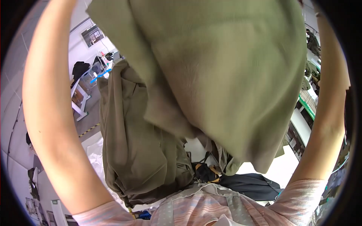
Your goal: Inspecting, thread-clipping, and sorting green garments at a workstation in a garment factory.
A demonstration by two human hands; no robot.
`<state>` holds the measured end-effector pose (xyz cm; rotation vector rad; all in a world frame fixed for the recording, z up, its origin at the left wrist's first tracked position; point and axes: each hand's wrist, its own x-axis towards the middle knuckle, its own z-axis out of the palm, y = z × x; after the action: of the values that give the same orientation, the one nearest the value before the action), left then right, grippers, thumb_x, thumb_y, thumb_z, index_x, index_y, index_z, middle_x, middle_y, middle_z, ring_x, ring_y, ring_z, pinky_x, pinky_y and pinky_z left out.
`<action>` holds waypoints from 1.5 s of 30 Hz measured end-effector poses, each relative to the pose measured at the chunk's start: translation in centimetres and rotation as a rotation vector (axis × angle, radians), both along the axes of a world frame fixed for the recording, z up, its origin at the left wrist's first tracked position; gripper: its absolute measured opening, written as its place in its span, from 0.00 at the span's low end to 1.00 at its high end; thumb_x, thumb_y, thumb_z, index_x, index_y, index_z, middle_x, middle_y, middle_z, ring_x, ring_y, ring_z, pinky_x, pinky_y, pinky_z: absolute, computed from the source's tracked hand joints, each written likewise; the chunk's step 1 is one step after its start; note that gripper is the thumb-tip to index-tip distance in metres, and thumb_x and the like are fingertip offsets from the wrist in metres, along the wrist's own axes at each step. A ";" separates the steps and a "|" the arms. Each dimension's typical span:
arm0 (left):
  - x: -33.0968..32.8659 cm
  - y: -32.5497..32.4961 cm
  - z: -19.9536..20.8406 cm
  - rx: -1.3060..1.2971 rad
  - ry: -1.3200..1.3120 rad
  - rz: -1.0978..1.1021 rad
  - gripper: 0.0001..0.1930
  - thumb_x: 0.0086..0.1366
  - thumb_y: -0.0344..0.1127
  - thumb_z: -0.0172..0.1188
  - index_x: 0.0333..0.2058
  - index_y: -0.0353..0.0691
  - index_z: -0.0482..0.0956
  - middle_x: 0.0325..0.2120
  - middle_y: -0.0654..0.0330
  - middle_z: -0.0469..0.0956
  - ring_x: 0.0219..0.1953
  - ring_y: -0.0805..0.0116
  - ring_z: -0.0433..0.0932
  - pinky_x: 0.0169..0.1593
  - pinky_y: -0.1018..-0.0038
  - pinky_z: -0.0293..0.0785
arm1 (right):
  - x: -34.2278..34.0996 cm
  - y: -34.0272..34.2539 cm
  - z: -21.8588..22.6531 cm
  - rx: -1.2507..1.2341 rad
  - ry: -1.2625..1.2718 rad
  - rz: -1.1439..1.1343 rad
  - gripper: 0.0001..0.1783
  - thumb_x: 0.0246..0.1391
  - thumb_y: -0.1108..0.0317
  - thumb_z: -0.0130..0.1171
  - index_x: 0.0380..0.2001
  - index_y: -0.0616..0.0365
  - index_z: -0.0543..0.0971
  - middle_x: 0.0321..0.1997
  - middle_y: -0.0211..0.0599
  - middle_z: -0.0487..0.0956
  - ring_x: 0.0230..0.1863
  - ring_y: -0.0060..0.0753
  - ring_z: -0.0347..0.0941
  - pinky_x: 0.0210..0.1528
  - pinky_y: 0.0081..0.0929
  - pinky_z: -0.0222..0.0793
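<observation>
A person's two bare arms rose from the lower edge and curved up along either side of the view. The left arm (49, 113) climbed the left side; the right arm (328, 113) climbed the right. Both hands passed out of sight at the top rim, so whether they were open or closed could not be told.

Between the arms hung a large olive-green cloth (226, 75), raised close to the camera and filling most of the upper view. Its top edge ran toward where the hands would be, and its lower corner drooped to a point at lower right. It draped in soft folds with no stiffness, so it was likely light to middling in weight and floppy, apt to slide and bunch. Holding it by the top edge or corners, spread wide, would probably keep it open.

Behind it, to the left, hung a darker olive garment (139, 150), bunched at the bottom. Below lay a black garment (252, 186) on a white table (279, 169). The person's pink striped shirt (211, 209) showed at the bottom edge. A white workbench (81, 98) stood far left, and more green cloth lay on shelves (311, 75) at right.
</observation>
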<state>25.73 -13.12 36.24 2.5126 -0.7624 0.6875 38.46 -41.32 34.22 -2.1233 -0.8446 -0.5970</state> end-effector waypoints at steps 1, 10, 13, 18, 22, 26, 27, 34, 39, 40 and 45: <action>0.7 -0.3 -0.6 0.192 -0.057 0.195 0.14 0.64 0.32 0.55 0.47 0.34 0.74 0.39 0.60 0.79 0.36 0.73 0.77 0.43 0.74 0.75 | 2.8 -2.7 2.5 -0.141 -0.006 -0.043 0.09 0.56 0.68 0.56 0.33 0.63 0.76 0.24 0.32 0.76 0.18 0.21 0.70 0.19 0.20 0.66; 5.2 2.3 -7.2 -0.217 0.415 -0.075 0.17 0.58 0.31 0.54 0.47 0.34 0.75 0.39 0.55 0.79 0.42 0.68 0.76 0.49 0.71 0.70 | 2.1 -0.9 -1.1 0.085 0.233 0.206 0.08 0.59 0.68 0.51 0.30 0.60 0.76 0.21 0.28 0.73 0.17 0.20 0.64 0.17 0.17 0.58; 9.1 3.1 -7.4 0.027 0.432 -0.189 0.21 0.56 0.31 0.58 0.50 0.37 0.72 0.43 0.56 0.77 0.44 0.70 0.75 0.43 0.69 0.75 | 12.6 -3.5 -0.6 -0.202 0.281 0.189 0.17 0.58 0.56 0.54 0.34 0.62 0.76 0.23 0.28 0.77 0.16 0.19 0.71 0.14 0.19 0.63; 18.2 7.4 -11.3 0.254 -0.213 0.645 0.13 0.59 0.36 0.50 0.40 0.45 0.80 0.42 0.48 0.77 0.48 0.52 0.75 0.49 0.62 0.71 | 11.8 13.3 -5.8 0.067 -0.073 0.053 0.16 0.57 0.62 0.53 0.34 0.68 0.74 0.27 0.35 0.77 0.21 0.26 0.75 0.21 0.25 0.71; 13.8 13.9 -2.3 -0.233 -1.174 0.762 0.18 0.54 0.22 0.44 0.38 0.40 0.81 0.38 0.45 0.78 0.43 0.49 0.77 0.48 0.64 0.72 | 7.4 22.2 0.3 1.036 -0.046 0.648 0.11 0.59 0.65 0.50 0.36 0.62 0.75 0.30 0.33 0.76 0.27 0.24 0.72 0.28 0.22 0.67; -1.1 16.7 4.9 -0.180 -1.563 0.147 0.11 0.59 0.21 0.46 0.40 0.26 0.72 0.35 0.47 0.75 0.31 0.59 0.73 0.37 0.67 0.74 | -5.5 21.1 5.0 1.041 0.246 1.091 0.11 0.60 0.71 0.43 0.41 0.54 0.74 0.33 0.32 0.76 0.33 0.27 0.71 0.33 0.24 0.66; -3.0 16.9 4.3 -0.263 -1.426 -0.017 0.10 0.61 0.23 0.46 0.39 0.26 0.73 0.34 0.48 0.75 0.31 0.58 0.73 0.38 0.66 0.72 | -6.5 22.7 3.3 1.073 -0.047 1.158 0.11 0.60 0.71 0.42 0.42 0.54 0.74 0.33 0.32 0.76 0.35 0.29 0.72 0.36 0.25 0.67; -16.4 15.6 -9.6 -0.137 -0.768 0.543 0.11 0.58 0.27 0.52 0.38 0.31 0.79 0.38 0.56 0.80 0.41 0.65 0.78 0.47 0.73 0.72 | -11.6 23.4 -11.0 0.546 0.496 1.128 0.14 0.60 0.63 0.49 0.35 0.65 0.75 0.43 0.41 0.76 0.43 0.32 0.75 0.42 0.30 0.73; -24.5 10.7 -22.9 -0.233 0.068 0.391 0.14 0.48 0.35 0.63 0.33 0.33 0.82 0.34 0.53 0.81 0.40 0.61 0.79 0.46 0.69 0.73 | -16.1 15.9 -24.5 0.029 0.083 1.382 0.20 0.45 0.83 0.50 0.43 0.58 0.76 0.58 0.42 0.70 0.54 0.37 0.70 0.50 0.33 0.69; -25.2 9.8 -25.0 -0.263 0.185 0.280 0.14 0.47 0.31 0.63 0.35 0.36 0.82 0.36 0.53 0.81 0.41 0.58 0.79 0.47 0.67 0.73 | -17.2 14.4 -26.8 -0.014 0.092 1.384 0.20 0.43 0.84 0.51 0.42 0.59 0.77 0.58 0.44 0.71 0.53 0.41 0.71 0.51 0.34 0.70; -27.8 6.9 -32.8 -0.151 0.279 0.388 0.26 0.39 0.21 0.56 0.43 0.41 0.80 0.40 0.55 0.79 0.45 0.55 0.77 0.45 0.67 0.74 | -20.0 12.4 -34.6 -0.104 0.384 1.310 0.26 0.35 0.89 0.50 0.41 0.61 0.78 0.58 0.46 0.71 0.53 0.44 0.72 0.50 0.33 0.73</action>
<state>-2.05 -6.22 3.44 2.5620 -0.1199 0.4766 18.45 -28.95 -0.36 -1.2434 -1.7352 0.5232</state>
